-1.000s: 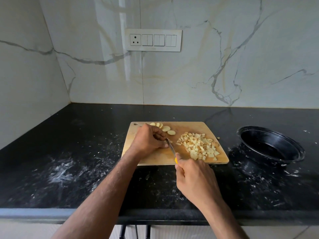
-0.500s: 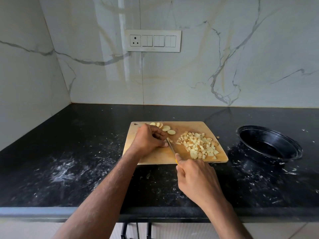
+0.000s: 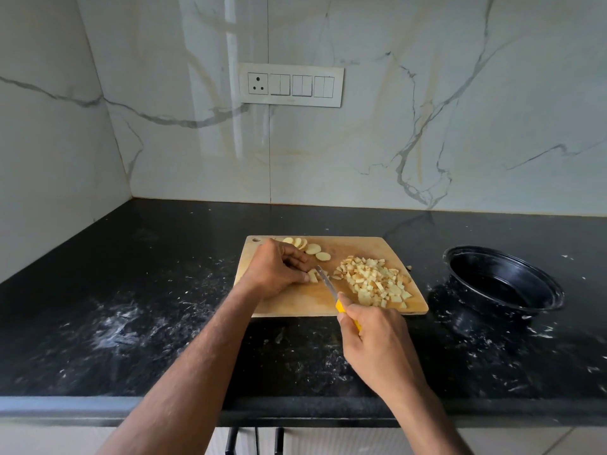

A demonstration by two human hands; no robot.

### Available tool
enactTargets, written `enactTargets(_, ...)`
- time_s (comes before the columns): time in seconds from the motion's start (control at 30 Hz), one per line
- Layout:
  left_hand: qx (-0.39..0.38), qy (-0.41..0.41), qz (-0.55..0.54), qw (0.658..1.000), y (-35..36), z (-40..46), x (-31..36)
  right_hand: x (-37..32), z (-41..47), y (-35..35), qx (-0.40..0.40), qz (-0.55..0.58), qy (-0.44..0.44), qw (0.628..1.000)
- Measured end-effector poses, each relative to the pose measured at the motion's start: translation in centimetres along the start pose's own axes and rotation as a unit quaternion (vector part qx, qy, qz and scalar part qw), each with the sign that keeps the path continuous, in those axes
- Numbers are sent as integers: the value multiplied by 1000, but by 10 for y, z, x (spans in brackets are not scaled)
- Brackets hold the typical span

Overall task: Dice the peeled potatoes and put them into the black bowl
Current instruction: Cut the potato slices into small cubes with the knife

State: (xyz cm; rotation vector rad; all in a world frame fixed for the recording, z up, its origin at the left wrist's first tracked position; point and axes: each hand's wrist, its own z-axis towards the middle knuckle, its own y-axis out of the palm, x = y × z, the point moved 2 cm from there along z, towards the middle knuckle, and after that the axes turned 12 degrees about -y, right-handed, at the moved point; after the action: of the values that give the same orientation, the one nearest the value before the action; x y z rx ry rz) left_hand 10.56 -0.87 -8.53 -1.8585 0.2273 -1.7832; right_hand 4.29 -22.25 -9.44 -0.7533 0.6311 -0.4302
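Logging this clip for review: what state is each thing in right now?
Left hand: holds potato strips down on the board.
Right hand: grips the knife, blade at the strips.
Diced pile: heaped on the cutting board.
Potato slices: uncut, at the board's far edge.
Black bowl: holds no potato.

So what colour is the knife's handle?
Yellow; the knife handle shows in the head view, gripped by the right hand.

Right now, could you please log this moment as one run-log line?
left hand: holds potato strips | right hand: grips knife | diced potato: on cutting board | black bowl: empty
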Motion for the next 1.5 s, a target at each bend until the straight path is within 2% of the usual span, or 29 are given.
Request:
enactTargets(0.4, 17, -4, 0, 1000, 2, -1, 2, -2, 6, 10, -61, -59, 0, 996)
enactTargets(0.9, 11, 11, 20, 1000, 4, 0, 2, -2, 23, 18, -68, -107, -4, 992)
enactTargets(1.2, 36, -21, -9, 999, 7, -1, 2, -4, 5, 8, -77, -70, -5, 995)
enactTargets(1.33, 31, -19, -15, 999, 7, 0, 1, 2, -7, 2, -65, -42, 2, 997)
enactTargets(1.5, 46, 4, -38, 998, 4, 1, -2, 0, -5, -2, 2, 3, 22, 1000)
